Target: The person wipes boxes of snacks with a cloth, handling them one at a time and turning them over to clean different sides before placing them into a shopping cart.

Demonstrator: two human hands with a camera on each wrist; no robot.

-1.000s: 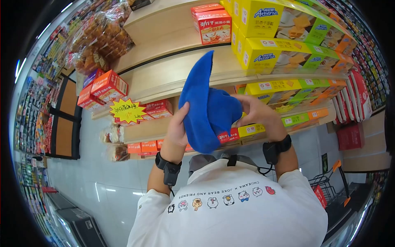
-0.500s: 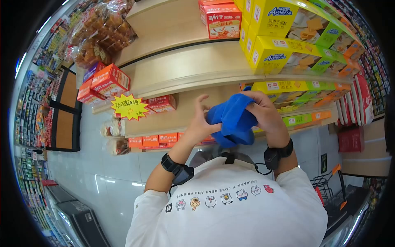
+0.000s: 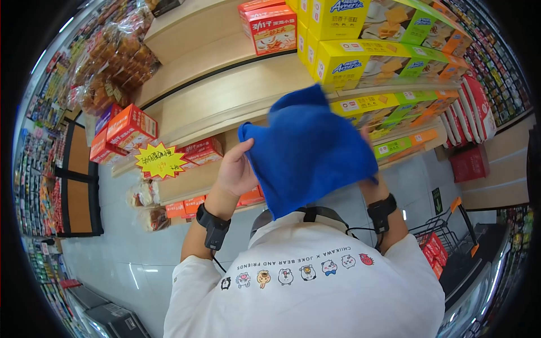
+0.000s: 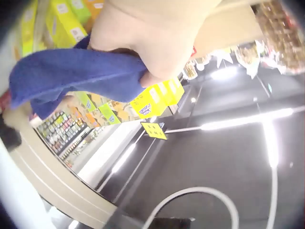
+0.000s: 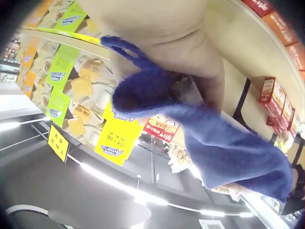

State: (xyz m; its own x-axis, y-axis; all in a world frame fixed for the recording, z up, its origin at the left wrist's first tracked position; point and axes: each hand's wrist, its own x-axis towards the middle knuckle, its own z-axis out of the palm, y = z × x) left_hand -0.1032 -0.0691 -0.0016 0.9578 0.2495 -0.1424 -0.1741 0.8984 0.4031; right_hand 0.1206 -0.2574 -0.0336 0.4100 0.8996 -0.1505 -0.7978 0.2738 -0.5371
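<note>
A blue, soft cloth with dark-edged borders (image 3: 315,152) is held up in the air between the two hands, in front of the pale wooden shelves (image 3: 225,93). It is spread into an uneven four-sided shape, with a raised, rumpled fold at its far side and a corner hanging toward the near side, above the white T-shirt printed with small cartoon figures (image 3: 304,281).

The left hand (image 3: 236,169) pinches the cloth at its left edge, the thumb lying on the fabric. The right hand (image 5: 167,45) is mostly hidden behind the cloth in the head view; the right wrist view shows its fingers curled round bunched fabric. A black wrist device (image 3: 213,226) is strapped to the left arm and another black strapped device (image 3: 382,213) to the right.

Left of the cloth, a yellow starburst price sign (image 3: 160,161) stands out at the shelf edge, near small red boxes (image 3: 204,151). Farther left are a stack of orange-red cartons (image 3: 132,127) and clear bags of brown bread (image 3: 115,62). At the far side sits a red-and-white box (image 3: 273,31); to its right are stacked yellow, green and orange biscuit boxes (image 3: 344,62). On the right are red-and-white bags (image 3: 470,110), with a black wire cart (image 3: 445,225) nearer, carrying red packages (image 3: 434,253).
</note>
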